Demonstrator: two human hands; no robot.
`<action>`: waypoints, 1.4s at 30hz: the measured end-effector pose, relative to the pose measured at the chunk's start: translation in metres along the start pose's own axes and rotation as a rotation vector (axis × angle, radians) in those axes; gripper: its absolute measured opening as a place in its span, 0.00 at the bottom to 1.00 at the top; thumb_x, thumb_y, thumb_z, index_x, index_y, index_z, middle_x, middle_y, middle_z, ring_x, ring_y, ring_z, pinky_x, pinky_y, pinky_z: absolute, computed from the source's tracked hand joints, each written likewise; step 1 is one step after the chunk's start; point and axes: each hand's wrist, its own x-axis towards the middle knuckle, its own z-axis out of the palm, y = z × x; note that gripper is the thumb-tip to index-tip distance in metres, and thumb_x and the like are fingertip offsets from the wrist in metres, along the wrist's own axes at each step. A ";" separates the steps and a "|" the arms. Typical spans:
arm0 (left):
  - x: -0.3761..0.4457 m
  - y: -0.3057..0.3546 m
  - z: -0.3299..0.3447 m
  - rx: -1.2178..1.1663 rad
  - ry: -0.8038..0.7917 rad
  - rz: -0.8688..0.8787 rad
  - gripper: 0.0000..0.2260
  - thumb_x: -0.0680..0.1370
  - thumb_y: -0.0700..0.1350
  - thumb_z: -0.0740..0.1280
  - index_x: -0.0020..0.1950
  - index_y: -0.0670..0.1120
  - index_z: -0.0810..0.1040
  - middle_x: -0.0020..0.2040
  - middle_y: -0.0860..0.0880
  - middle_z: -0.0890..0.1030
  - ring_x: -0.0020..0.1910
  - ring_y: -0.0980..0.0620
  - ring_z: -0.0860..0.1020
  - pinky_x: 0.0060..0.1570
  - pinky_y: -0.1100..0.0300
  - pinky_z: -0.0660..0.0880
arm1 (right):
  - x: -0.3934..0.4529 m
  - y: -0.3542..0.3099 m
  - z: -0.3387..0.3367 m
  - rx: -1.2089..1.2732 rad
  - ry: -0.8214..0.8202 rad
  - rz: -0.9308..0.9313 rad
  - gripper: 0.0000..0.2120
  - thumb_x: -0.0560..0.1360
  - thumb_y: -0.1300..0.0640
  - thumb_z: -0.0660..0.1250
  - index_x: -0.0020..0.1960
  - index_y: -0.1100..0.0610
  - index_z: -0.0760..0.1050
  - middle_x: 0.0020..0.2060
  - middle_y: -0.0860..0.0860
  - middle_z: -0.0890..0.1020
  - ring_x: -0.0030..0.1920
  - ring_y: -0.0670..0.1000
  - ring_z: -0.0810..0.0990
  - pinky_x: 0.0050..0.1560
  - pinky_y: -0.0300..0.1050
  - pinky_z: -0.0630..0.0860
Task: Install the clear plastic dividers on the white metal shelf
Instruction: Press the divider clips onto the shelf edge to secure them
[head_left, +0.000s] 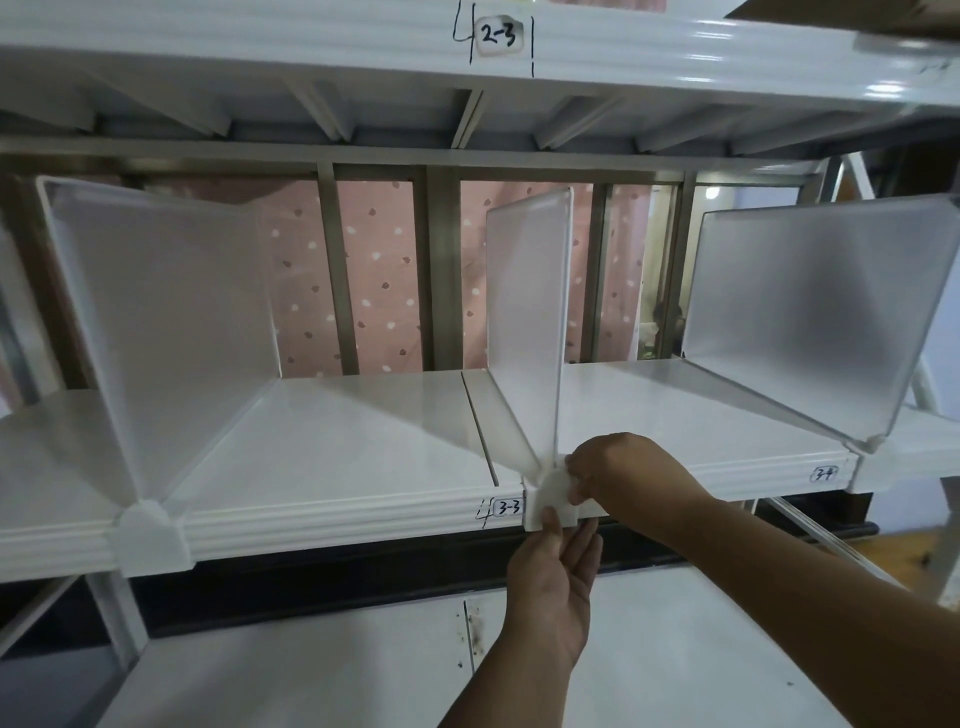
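Observation:
Three clear plastic dividers stand upright on the white metal shelf (337, 441). The left divider (166, 322) is clipped on the front rail, and the right divider (810, 322) sits at the shelf's right end. The middle divider (527, 322) stands at the seam between two shelf panels. Its white front clip (551, 493) sits over the front rail. My right hand (623, 473) pinches that clip from the right and above. My left hand (558, 577) comes up from below, fingers touching the clip's underside.
Handwritten labels mark the rails: "3-3" (508, 508), "3-4" (825, 474) and "2-3" (498, 36) on the shelf above. A lower white shelf (311, 675) lies under my arms. Pink patterned fabric (384, 270) hangs behind the rack's grey uprights.

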 end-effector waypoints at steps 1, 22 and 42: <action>0.000 0.000 0.000 0.000 -0.003 0.003 0.13 0.84 0.44 0.66 0.64 0.37 0.81 0.56 0.38 0.88 0.53 0.44 0.88 0.51 0.51 0.82 | -0.001 0.001 0.001 0.004 0.008 -0.005 0.06 0.75 0.54 0.70 0.45 0.56 0.82 0.42 0.53 0.83 0.45 0.55 0.81 0.43 0.43 0.72; 0.007 -0.108 0.032 0.190 -0.212 -0.200 0.36 0.67 0.59 0.78 0.68 0.40 0.79 0.59 0.40 0.87 0.56 0.43 0.87 0.52 0.50 0.84 | -0.111 0.123 -0.039 0.202 0.052 0.385 0.39 0.68 0.38 0.75 0.74 0.48 0.67 0.72 0.45 0.72 0.68 0.47 0.72 0.66 0.39 0.70; 0.076 -0.296 0.162 -0.368 -0.339 -0.526 0.50 0.64 0.69 0.71 0.72 0.31 0.73 0.64 0.30 0.82 0.55 0.33 0.86 0.45 0.41 0.86 | -0.164 0.315 -0.037 0.078 0.000 0.638 0.36 0.69 0.46 0.78 0.73 0.52 0.70 0.69 0.49 0.75 0.65 0.52 0.76 0.64 0.47 0.73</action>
